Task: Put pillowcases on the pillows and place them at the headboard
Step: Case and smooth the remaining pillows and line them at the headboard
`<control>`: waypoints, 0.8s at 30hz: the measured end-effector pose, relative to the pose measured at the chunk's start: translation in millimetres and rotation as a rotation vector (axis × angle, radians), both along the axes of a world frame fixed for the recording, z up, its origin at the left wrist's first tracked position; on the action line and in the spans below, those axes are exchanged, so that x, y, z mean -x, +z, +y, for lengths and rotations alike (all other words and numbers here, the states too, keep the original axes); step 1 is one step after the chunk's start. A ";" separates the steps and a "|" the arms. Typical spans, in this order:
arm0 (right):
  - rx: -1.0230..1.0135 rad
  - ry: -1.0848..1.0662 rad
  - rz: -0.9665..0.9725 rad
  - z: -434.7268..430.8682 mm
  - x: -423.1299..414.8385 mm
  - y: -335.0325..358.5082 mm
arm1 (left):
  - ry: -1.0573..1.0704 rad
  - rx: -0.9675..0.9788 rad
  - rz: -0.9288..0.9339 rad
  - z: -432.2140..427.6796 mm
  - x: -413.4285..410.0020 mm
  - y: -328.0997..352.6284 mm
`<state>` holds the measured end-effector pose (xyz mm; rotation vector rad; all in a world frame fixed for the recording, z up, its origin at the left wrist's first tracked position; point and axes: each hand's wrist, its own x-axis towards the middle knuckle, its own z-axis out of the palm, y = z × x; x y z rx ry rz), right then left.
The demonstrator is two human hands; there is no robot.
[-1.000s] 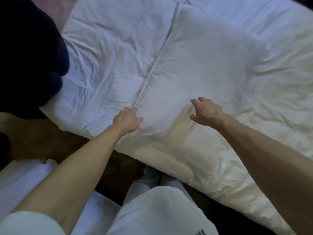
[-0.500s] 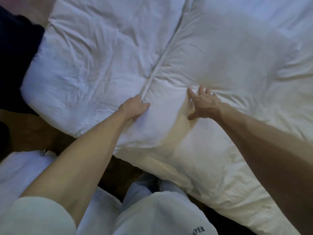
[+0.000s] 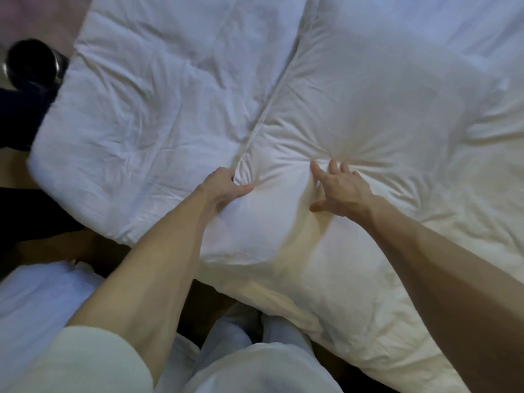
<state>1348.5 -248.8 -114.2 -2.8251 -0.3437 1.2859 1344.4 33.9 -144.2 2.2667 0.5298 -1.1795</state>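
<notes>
Under the right hand (image 3: 343, 191), the pillow (image 3: 368, 109) dimples (white, creased).

The left-hand pillow (image 3: 147, 109) is shown in plain white with a faint bluish cast. The right-hand pillow (image 3: 368, 103) is also plain white and is edged with white piping; its near corner is tinted warm cream-yellow. The bedding (image 3: 482, 199) beneath is rendered white, shading to cream at the near edge. A black round object (image 3: 31, 61) is seen at the upper left, against a dull pink surface (image 3: 42, 12). The floor (image 3: 56, 245) is coloured dark brown. The sleeve (image 3: 85, 364) and trousers (image 3: 255, 370) are plain white.
</notes>
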 end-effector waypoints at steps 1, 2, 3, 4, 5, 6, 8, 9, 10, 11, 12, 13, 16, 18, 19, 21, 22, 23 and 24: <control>0.006 -0.004 0.000 0.8 -0.6 4.0 | -0.018 -0.018 -0.030 -4.3 1.7 6.2; 0.010 -0.008 -0.006 1.4 -1.8 9.1 | -0.045 -0.051 -0.082 -10.0 3.7 13.8; 0.014 -0.009 -0.016 2.2 -2.9 15.5 | -0.086 -0.111 -0.147 -16.8 6.0 22.2; 0.024 0.005 -0.027 2.8 -4.1 23.4 | -0.145 -0.187 -0.222 -25.0 8.0 30.9; 0.039 0.038 -0.047 3.5 -4.8 31.4 | -0.215 -0.260 -0.293 -34.2 8.7 41.1; 0.056 0.083 -0.080 3.9 -5.3 39.2 | -0.279 -0.312 -0.360 -42.7 7.5 51.3; 0.078 0.174 -0.168 5.3 -5.9 54.4 | -0.357 -0.359 -0.471 -53.1 1.5 74.1; 0.071 0.201 -0.225 6.7 -6.2 62.1 | -0.387 -0.362 -0.511 -54.5 -2.1 88.0; 0.054 0.212 -0.289 8.2 -7.2 70.6 | -0.412 -0.361 -0.554 -55.7 -6.5 103.4; 0.036 0.210 -0.345 9.9 -8.8 80.5 | -0.435 -0.357 -0.583 -56.4 -11.2 119.0; 0.017 0.200 -0.391 11.9 -10.7 92.7 | -0.452 -0.347 -0.609 -58.2 -14.6 136.6; -0.006 0.188 -0.427 13.9 -12.9 105.6 | -0.460 -0.332 -0.633 -60.3 -17.0 154.9; -0.092 0.168 -0.518 19.9 -20.5 150.1 | -0.537 -0.296 -0.719 -72.5 -18.5 206.5; -0.173 0.185 -0.603 24.1 -24.5 178.7 | -0.680 -0.315 -0.796 -82.4 -14.0 242.5; -0.221 0.202 -0.654 25.8 -25.9 193.9 | -0.746 -0.322 -0.836 -86.2 -9.2 260.0; -0.294 0.298 -0.784 28.1 -27.4 226.9 | -0.859 -0.276 -0.933 -92.1 0.9 293.3; -0.292 0.376 -0.829 27.9 -27.4 243.2 | -0.915 -0.249 -0.985 -93.7 6.7 305.3; -0.264 0.450 -0.845 26.8 -27.1 257.8 | -0.974 -0.225 -1.065 -93.0 12.8 314.2; -0.219 0.509 -0.834 24.8 -26.8 269.9 | -1.022 -0.198 -1.211 -91.2 19.0 320.4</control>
